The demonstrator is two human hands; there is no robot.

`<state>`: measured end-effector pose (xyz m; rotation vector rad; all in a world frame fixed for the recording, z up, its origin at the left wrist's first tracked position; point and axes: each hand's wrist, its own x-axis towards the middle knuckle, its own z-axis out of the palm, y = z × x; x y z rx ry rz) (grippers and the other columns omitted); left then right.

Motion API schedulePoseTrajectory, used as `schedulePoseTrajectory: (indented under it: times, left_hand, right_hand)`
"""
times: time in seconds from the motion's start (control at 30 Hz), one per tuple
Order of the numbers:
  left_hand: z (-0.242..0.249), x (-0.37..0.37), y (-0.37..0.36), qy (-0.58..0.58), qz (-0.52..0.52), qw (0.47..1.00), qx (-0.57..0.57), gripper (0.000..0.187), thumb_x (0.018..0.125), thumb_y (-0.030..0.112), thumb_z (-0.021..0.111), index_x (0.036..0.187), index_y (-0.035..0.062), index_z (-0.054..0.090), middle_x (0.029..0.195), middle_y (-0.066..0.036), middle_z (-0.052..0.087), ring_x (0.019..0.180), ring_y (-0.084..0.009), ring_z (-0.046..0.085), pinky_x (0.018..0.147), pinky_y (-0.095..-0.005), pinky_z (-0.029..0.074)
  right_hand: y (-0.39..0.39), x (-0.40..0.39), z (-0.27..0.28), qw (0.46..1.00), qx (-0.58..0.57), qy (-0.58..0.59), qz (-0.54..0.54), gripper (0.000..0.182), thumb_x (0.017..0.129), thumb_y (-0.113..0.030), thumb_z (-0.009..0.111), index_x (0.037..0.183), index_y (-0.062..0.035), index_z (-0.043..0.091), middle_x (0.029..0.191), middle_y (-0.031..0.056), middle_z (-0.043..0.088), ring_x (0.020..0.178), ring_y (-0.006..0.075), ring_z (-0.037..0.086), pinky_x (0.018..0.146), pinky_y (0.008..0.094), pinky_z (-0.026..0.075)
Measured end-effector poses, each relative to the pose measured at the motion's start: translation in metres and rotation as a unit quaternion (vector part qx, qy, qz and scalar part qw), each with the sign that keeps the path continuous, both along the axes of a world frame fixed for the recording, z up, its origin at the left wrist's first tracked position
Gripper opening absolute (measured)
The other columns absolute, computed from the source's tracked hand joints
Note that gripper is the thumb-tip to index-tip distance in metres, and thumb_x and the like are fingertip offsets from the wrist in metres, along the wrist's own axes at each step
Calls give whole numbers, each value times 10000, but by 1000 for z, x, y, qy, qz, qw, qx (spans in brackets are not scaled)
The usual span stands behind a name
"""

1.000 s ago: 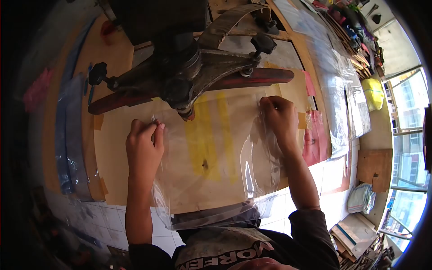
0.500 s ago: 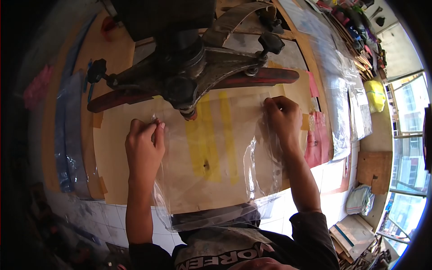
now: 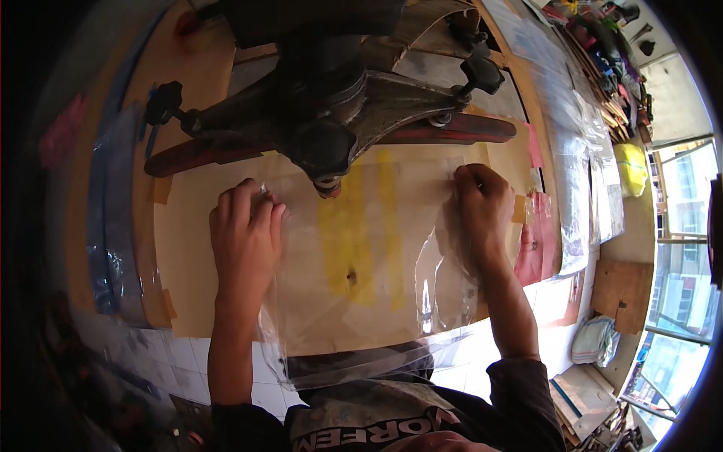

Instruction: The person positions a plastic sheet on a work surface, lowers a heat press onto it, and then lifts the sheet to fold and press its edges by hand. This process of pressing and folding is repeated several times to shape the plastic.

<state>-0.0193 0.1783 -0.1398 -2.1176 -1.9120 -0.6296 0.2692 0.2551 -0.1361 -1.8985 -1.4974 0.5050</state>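
Note:
A clear plastic sheet (image 3: pixel 444 260) lies over a brown board (image 3: pixel 199 279) marked with yellow tape strips (image 3: pixel 346 252); its near end hangs past the board's front edge. My left hand (image 3: pixel 248 233) is at the sheet's far left corner, thumb and fingers bent on the plastic, the index finger a little raised. At the far right corner, my right hand (image 3: pixel 486 203) is closed on the sheet's edge, knuckles up. Just beyond the sheet stands a dark metal press head (image 3: pixel 324 113) with black knobs and a red-edged bar (image 3: pixel 444 129), above the board.
Blue-tinted plastic (image 3: pixel 113 218) lies along the left side of the table. More clear plastic (image 3: pixel 553 151) and a pink piece (image 3: pixel 536 233) are on the right. Further right are a yellow bundle (image 3: pixel 631 169), a wooden board (image 3: pixel 621 294) and a window (image 3: pixel 685 226).
The fingers of my left hand have spread somewhat, the index finger lifting. My right hand keeps its grip at the far right corner. The view has shifted slightly.

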Motion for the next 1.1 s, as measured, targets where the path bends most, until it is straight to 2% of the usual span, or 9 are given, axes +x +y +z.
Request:
schedulePoseTrajectory:
  times: [0.1,0.23,0.3,0.37,0.53,0.87,0.97,1.03,1.1]
  left_hand:
    - [0,-2,2,48,-28,997,-49,161,808,172,663,893,37,642,998,-16,562,953,-185,526,850,-389,381]
    - [-3,-4,1,67,-7,997,-34,153,801,177,668,869,42,640,985,-11,567,930,-176,539,861,-379,376]
    - [-3,-3,-1,33,1,998,-45,111,815,132,646,872,37,635,1047,-10,603,968,-177,553,880,-373,370]
    - [-6,-8,0,18,7,999,-45,99,816,116,645,866,32,635,1021,-25,613,957,-192,567,878,-374,384]
    - [-11,-18,0,-122,-40,992,2,88,807,77,645,870,16,641,1000,-68,635,893,-268,604,814,-384,460]
    - [-8,-21,5,-195,-23,980,-30,146,792,73,661,912,-7,642,969,-142,633,877,-314,614,780,-387,501]
    - [-3,-20,13,-235,7,971,-53,170,793,86,670,931,-9,641,950,-144,632,834,-286,623,745,-365,505]
    - [0,-20,18,-293,59,950,-84,206,802,94,677,972,-14,641,869,-128,643,751,-224,623,696,-322,500]
    - [2,-25,23,-339,58,931,-126,210,809,101,679,978,-18,643,823,-108,646,712,-189,610,672,-301,490]
  right_hand:
    - [-1,-4,1,1000,4,-16,-7,260,795,-266,601,852,-34,705,648,138,643,606,258,629,620,357,469]
    - [-2,-8,-2,1000,12,-12,-18,256,797,-258,598,852,-33,704,660,128,652,608,246,631,618,351,469]
    - [0,-5,-7,1000,7,-18,-19,256,795,-263,603,852,-35,704,666,123,654,617,233,635,628,338,475]
    - [-2,-11,-3,999,15,-30,-23,247,795,-258,603,850,-40,706,648,118,646,616,221,634,626,335,474]
    - [1,-5,-14,999,39,-21,2,238,805,-245,604,845,-30,700,600,100,616,562,192,595,575,332,453]
    - [0,-6,-11,997,58,-52,20,235,810,-250,611,832,-32,695,582,79,599,540,163,569,551,322,433]
    - [0,-6,-10,997,58,-51,23,235,811,-256,611,825,-37,696,586,79,601,538,165,564,552,324,432]
    - [0,-6,-10,996,58,-56,24,233,812,-257,611,822,-41,696,589,79,603,536,168,562,554,326,432]
    - [1,-4,-12,995,74,-63,29,226,812,-255,611,821,-48,699,593,78,604,528,175,554,554,329,429]
